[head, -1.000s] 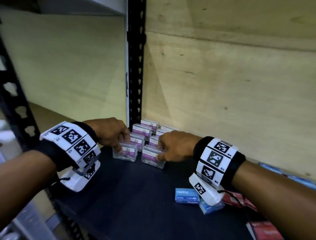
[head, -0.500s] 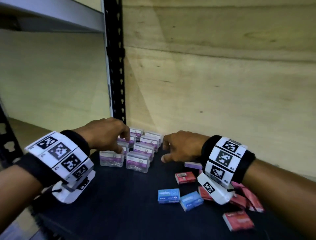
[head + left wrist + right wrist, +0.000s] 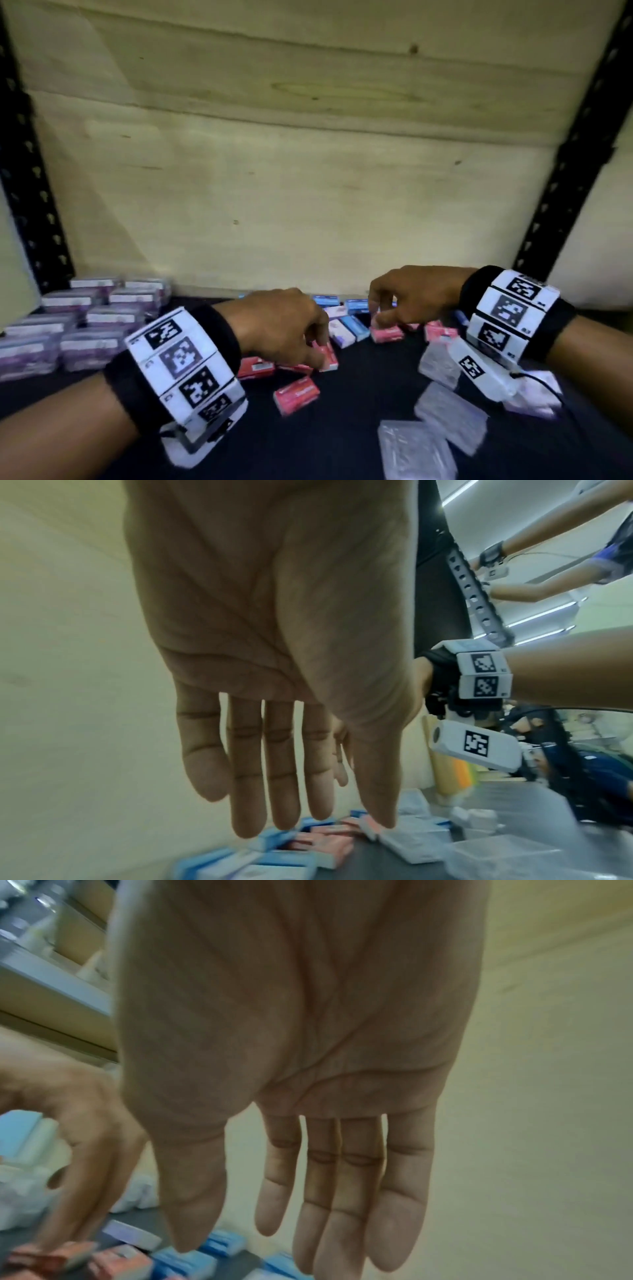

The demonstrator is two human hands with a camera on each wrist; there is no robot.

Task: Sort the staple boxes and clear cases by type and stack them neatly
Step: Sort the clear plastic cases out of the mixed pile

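Note:
Purple-labelled clear cases (image 3: pixel 89 346) stand in stacked rows at the shelf's left. Red staple boxes (image 3: pixel 297 394) and blue staple boxes (image 3: pixel 356 305) lie scattered in the middle. My left hand (image 3: pixel 318 349) reaches down with straight fingers onto a red box (image 3: pixel 329 358); the left wrist view shows this hand (image 3: pixel 318 823) empty above the red and blue boxes (image 3: pixel 308 840). My right hand (image 3: pixel 383 318) hovers at another red box (image 3: pixel 387 333). In its wrist view the right hand (image 3: pixel 240 1240) hangs with straight fingers over blue boxes (image 3: pixel 185 1264), holding nothing.
Loose unlabelled clear cases (image 3: pixel 448 416) lie at the front right of the dark shelf board (image 3: pixel 342 445), one under my right wrist. Black perforated uprights (image 3: pixel 30 205) flank the plywood back wall (image 3: pixel 308 205). Another person's arms (image 3: pixel 548 585) show beyond the shelf.
Both hands left the clear cases at the left and moved right to the scattered red and blue boxes. The view swung right with them.

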